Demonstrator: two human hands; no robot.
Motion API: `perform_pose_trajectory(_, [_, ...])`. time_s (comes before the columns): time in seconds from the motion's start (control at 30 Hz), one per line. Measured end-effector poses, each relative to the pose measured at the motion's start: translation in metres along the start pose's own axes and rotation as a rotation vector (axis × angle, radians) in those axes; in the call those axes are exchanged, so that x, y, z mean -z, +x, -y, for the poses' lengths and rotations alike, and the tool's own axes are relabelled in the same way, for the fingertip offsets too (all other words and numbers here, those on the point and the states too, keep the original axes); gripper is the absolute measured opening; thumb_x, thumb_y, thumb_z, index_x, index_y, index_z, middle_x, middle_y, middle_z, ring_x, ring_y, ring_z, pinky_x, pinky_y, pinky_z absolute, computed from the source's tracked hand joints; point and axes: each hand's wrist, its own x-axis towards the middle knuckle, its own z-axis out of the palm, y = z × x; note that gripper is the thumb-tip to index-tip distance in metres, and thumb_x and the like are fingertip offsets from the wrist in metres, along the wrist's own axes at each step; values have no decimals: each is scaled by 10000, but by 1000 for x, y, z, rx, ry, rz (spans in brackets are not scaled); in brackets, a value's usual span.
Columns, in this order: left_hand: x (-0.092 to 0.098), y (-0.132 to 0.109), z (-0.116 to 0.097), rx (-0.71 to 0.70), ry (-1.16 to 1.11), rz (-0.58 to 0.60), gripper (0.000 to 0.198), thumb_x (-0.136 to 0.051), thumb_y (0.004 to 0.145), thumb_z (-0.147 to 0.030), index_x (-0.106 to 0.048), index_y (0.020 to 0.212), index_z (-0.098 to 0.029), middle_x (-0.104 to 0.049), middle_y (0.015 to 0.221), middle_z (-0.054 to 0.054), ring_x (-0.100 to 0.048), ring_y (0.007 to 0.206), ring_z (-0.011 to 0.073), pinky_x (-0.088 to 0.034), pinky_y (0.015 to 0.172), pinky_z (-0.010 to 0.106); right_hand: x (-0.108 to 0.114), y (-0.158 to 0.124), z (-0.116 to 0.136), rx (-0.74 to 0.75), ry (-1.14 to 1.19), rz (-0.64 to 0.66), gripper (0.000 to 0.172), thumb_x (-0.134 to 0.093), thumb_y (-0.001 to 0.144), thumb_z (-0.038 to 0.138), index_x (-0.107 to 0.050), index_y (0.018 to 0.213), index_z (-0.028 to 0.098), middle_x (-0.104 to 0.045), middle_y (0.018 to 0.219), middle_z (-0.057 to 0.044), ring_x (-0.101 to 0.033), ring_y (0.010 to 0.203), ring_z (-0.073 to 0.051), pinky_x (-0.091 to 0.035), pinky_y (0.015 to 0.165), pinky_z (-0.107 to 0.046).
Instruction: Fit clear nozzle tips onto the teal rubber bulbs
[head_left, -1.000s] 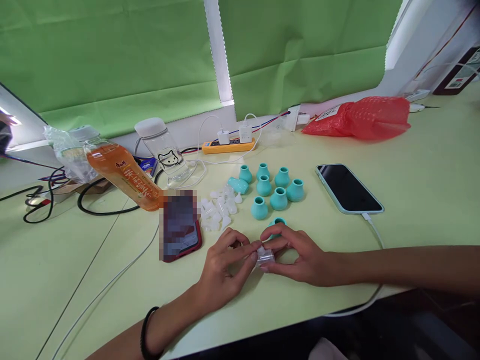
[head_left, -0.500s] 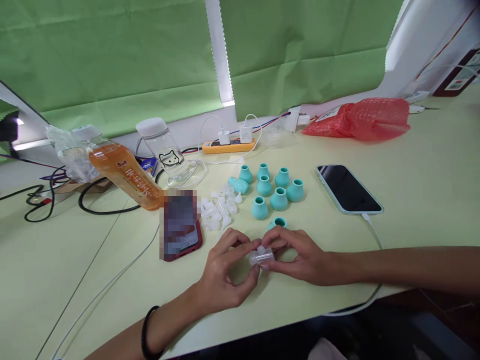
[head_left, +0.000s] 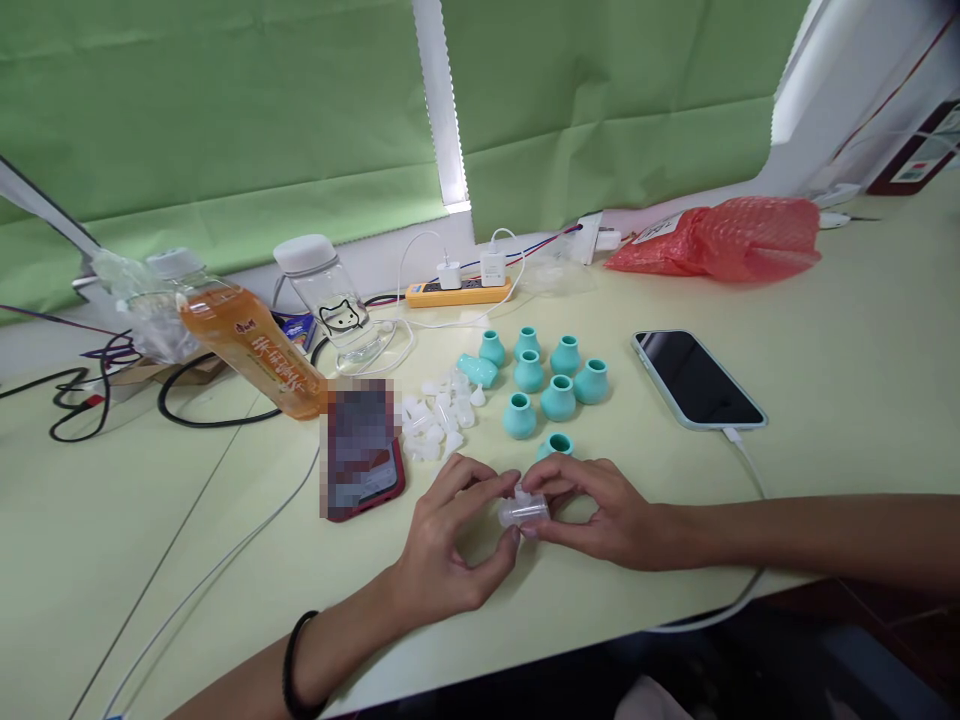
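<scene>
Clear piece (head_left: 523,511) is pinched from both ends. Left hand (head_left: 442,545) is closed on its 9 o'clock end, thumb below; right hand (head_left: 600,515) is closed on its 3 o'clock end. It is held low over the desk (head_left: 825,330), at 6 o'clock of the teal caps (head_left: 547,375). Versus 1 s ago, the piece is turned sideways and the left thumb tucked under. Since 0.5 s ago, the grip is nearly unchanged.

place: office-like workbench | cues: pale desk (head_left: 862,380), power strip (head_left: 457,291), green paper-covered wall (head_left: 225,120)
</scene>
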Motion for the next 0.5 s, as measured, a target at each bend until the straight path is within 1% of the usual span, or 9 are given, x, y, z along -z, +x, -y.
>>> perform_pose_trajectory(0.13, [0, 0, 1, -4, 13, -2, 332, -527, 654, -105, -545, 982, -157, -513, 789, 67, -478, 723, 158, -446, 622, 311, 1, 0, 2, -23, -8, 4, 224, -600, 700, 241, -461, 861, 172, -608, 754, 10, -607, 661, -92, -483, 611, -189])
perform_pose_trajectory(0.23, [0, 0, 1, -35, 29, 0, 318, -512, 674, -113, -538, 987, -161, -507, 798, 65, -471, 721, 151, -444, 614, 305, 2, 1, 4, -33, 3, 26, 244, -592, 707, 237, -444, 892, 179, -629, 745, 15, -608, 672, -98, -478, 618, -198])
perform_pose_trajectory(0.4, [-2, -2, 4, -112, 63, -14, 394, -522, 673, -82, -496, 1058, -159, -490, 813, 65, -447, 732, 151, -432, 583, 292, 3, 1, 5, -51, 12, 22, 244, -587, 712, 258, -433, 887, 188, -640, 744, 16, -605, 668, -97, -467, 619, -192])
perform_pose_trajectory(0.5, [-2, -2, 4, -132, 78, -25, 421, -527, 663, -64, -487, 1073, -150, -484, 816, 66, -436, 732, 151, -430, 591, 298, 2, 1, 5, -73, 2, 23, 263, -587, 710, 263, -406, 889, 198, -643, 746, 20, -601, 650, -99, -459, 606, -195])
